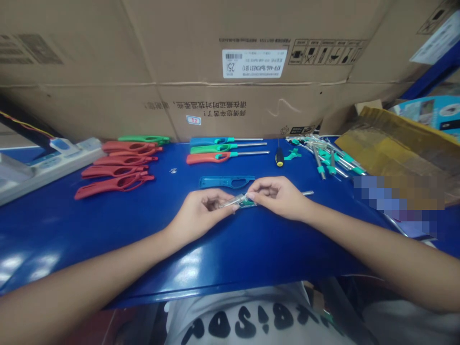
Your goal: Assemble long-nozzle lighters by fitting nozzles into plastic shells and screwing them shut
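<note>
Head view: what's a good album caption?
Left hand and right hand hold small silvery parts over a blue table, near three long-nosed lighters.

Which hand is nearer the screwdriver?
Right. The right hand is just below the screwdriver in view; the left hand is farther off, below and to its left.

We take this for a small assembly workshop, since red lighter casings (pixel 108 171), an open blue casing (pixel 215 182), three lighters (pixel 212 149), heaped metal tubes (pixel 318 161) and a screwdriver (pixel 279 157) share our blue tabletop (pixel 89 220) with a power strip (pixel 53 165), before a large printed carton (pixel 194 57).
</note>
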`<state>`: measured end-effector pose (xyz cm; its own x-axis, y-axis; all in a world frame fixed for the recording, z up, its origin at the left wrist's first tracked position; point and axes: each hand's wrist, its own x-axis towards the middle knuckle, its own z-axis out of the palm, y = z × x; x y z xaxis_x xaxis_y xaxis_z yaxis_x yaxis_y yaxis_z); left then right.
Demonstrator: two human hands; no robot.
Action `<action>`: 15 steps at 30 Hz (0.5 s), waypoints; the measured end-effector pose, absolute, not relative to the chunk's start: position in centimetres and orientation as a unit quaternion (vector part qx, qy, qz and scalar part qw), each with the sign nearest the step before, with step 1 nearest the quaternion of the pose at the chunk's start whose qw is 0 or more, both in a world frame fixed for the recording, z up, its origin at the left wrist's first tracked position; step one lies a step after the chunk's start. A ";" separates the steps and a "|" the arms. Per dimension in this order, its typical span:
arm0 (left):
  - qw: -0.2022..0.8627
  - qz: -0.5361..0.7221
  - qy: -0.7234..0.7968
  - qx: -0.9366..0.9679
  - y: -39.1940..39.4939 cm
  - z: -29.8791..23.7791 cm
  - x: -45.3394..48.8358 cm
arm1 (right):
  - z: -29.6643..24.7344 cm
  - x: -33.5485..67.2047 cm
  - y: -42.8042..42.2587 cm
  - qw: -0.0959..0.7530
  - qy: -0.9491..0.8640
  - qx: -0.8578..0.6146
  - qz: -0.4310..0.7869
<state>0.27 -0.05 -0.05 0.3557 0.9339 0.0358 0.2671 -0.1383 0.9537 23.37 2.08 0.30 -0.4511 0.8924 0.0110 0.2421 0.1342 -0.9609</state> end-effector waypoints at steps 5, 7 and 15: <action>0.453 0.319 0.454 0.698 0.4 0.4 -0.4 | 0.4 23.4 2.3 0.317 -0.681 -0.402 0.523; 0.406 0.296 0.449 0.739 0.6 1.0 -0.9 | 0.5 23.5 2.3 0.314 -0.679 -0.404 0.526; 0.275 0.205 0.405 0.847 1.6 2.1 -2.1 | 0.8 24.0 2.6 0.317 -0.673 -0.425 0.516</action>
